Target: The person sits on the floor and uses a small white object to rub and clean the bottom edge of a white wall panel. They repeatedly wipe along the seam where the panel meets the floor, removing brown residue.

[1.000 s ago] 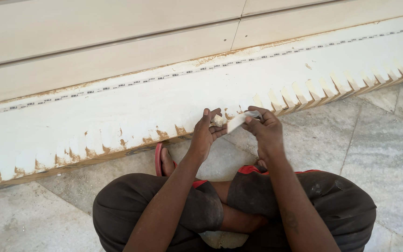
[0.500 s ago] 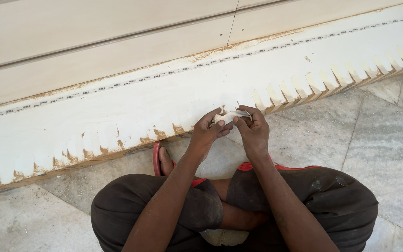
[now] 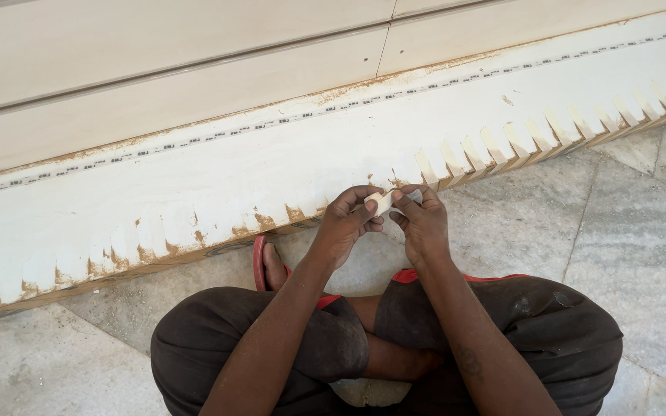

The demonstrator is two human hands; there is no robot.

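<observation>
I sit cross-legged on a stone floor facing a long white carved board (image 3: 217,185) with a toothed lower edge. My left hand (image 3: 346,223) pinches a small pale block (image 3: 380,201) between thumb and fingers. My right hand (image 3: 424,223) meets it from the right, fingertips on a small grey piece (image 3: 413,197) pressed against that block. Both hands hover just in front of the board's toothed edge, near its middle. What the grey piece is cannot be made out.
Pale wall panels (image 3: 156,69) rise behind the board. Grey marble floor tiles (image 3: 626,231) spread to the right and left. My knees in dark trousers (image 3: 549,323) fill the lower frame, and a foot in a red sandal (image 3: 260,262) lies under the board's edge.
Both hands stay together on the small block, shifting only slightly; the view has drifted a little.
</observation>
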